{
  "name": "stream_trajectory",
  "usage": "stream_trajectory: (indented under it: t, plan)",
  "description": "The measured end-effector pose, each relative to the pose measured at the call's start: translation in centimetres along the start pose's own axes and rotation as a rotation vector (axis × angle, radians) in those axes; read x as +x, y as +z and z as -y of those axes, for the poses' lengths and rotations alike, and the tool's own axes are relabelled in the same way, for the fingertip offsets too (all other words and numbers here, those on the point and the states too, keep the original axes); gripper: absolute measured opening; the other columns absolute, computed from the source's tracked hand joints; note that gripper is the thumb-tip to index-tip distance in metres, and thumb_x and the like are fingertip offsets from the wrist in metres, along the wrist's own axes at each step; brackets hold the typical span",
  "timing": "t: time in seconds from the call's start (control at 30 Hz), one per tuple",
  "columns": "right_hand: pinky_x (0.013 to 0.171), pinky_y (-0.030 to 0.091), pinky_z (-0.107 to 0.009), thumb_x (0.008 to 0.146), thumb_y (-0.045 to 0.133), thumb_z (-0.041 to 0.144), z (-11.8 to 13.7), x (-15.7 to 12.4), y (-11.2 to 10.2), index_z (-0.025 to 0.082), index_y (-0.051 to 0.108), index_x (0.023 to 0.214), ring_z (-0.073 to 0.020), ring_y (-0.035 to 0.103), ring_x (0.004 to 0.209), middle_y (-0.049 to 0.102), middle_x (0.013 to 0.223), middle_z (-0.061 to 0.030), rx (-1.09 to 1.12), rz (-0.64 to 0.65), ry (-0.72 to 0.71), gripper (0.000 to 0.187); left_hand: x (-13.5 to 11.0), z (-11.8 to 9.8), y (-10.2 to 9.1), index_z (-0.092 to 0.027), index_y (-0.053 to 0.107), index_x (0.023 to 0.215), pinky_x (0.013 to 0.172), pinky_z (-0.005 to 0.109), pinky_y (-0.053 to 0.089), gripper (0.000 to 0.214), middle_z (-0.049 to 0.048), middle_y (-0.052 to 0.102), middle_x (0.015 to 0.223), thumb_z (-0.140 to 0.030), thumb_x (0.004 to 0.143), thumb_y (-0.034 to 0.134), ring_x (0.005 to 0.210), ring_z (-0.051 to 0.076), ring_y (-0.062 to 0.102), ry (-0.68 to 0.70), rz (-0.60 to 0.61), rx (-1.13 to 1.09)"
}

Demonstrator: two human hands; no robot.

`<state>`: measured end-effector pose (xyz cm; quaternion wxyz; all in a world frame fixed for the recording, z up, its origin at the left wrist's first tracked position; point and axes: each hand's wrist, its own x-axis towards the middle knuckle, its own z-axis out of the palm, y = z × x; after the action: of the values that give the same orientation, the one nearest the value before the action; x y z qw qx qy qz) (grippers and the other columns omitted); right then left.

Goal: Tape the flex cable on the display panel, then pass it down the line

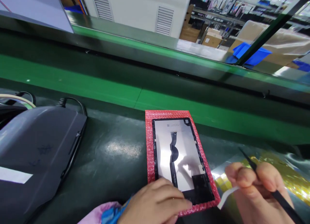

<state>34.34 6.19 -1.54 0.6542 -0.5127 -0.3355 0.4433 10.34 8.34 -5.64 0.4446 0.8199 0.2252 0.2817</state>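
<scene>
A tablet screen point(184, 153) lies with its silvery back up, a dark flex cable point(173, 153) running down its middle. It rests on a pink bubble-wrap sheet point(150, 153) whose border shows all round. My left hand point(155, 201) is closed over the lower left end of the screen, fingers together and bent; its thumb is hidden. To the right of the screen, my right hand point(259, 188) is raised, pinching black tweezers point(250, 161) whose tip points up and left. A small white strip point(226, 196) hangs from the same fingers.
At the left stands a dark grey device point(48, 146) with a cable point(76, 101). Shiny yellow film point(288, 172) lies behind my right hand. A green ledge point(116, 91) runs along the back of the dark bench point(116, 172). Beyond are a blue bin point(254, 54) and cartons point(211, 38).
</scene>
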Motion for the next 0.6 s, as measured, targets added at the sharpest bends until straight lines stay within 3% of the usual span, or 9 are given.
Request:
stream_trajectory:
  t: [0.07,0.17,0.37,0.5,0.6]
  plan:
    - [0.083,0.051,-0.031,0.068,0.093,0.029,0.5,0.6,-0.6,0.028,0.046,0.075,-0.0188,0.062,0.082,0.068,0.065,0.0073,-0.022,0.000,-0.023,0.048,0.8,0.4,-1.0,-0.019,0.064,0.120,0.088,0.033,0.044,0.029,0.0005,0.072,0.122,-0.020,0.104,0.038,0.105,0.021,0.060,0.149,-0.020,0.524]
    - [0.084,0.054,-0.034,0.069,0.092,0.027,0.3,0.8,-0.8,0.028,0.045,0.078,-0.0208,0.066,0.089,0.070,0.071,0.0061,-0.056,0.025,0.016,0.048,1.2,1.4,-1.4,-0.018,0.065,0.118,0.090,0.037,0.037,0.030,-0.0050,0.071,0.126,-0.027,0.106,0.040,0.106,0.022,0.058,0.167,-0.095,0.902]
    - [0.083,0.058,-0.028,0.076,0.087,0.021,-0.8,1.1,-0.5,0.027,0.041,0.078,-0.0192,0.071,0.094,0.073,0.073,0.0065,-0.128,0.122,-0.037,0.046,0.7,1.7,-1.1,-0.028,0.063,0.126,0.092,0.040,0.033,0.031,-0.0138,0.067,0.132,-0.042,0.100,0.053,0.112,0.021,0.053,0.014,-0.100,1.018]
    - [0.087,0.059,-0.025,0.079,0.083,0.015,-0.6,1.4,-0.8,0.027,0.041,0.080,-0.0175,0.073,0.097,0.075,0.079,0.0068,-0.179,0.170,-0.063,0.044,0.5,1.4,-0.7,-0.030,0.064,0.125,0.093,0.040,0.033,0.030,-0.0108,0.068,0.131,-0.040,0.101,0.050,0.113,0.022,0.054,-0.020,-0.129,1.046]
    - [0.081,0.060,-0.020,0.080,0.081,0.013,-0.2,1.6,-0.7,0.027,0.040,0.081,-0.0139,0.075,0.084,0.076,0.082,0.0075,-0.232,0.186,-0.099,0.044,0.5,1.7,-0.4,-0.027,0.064,0.125,0.096,0.038,0.034,0.030,-0.0071,0.069,0.129,-0.037,0.101,0.049,0.114,0.021,0.055,-0.014,-0.148,1.048]
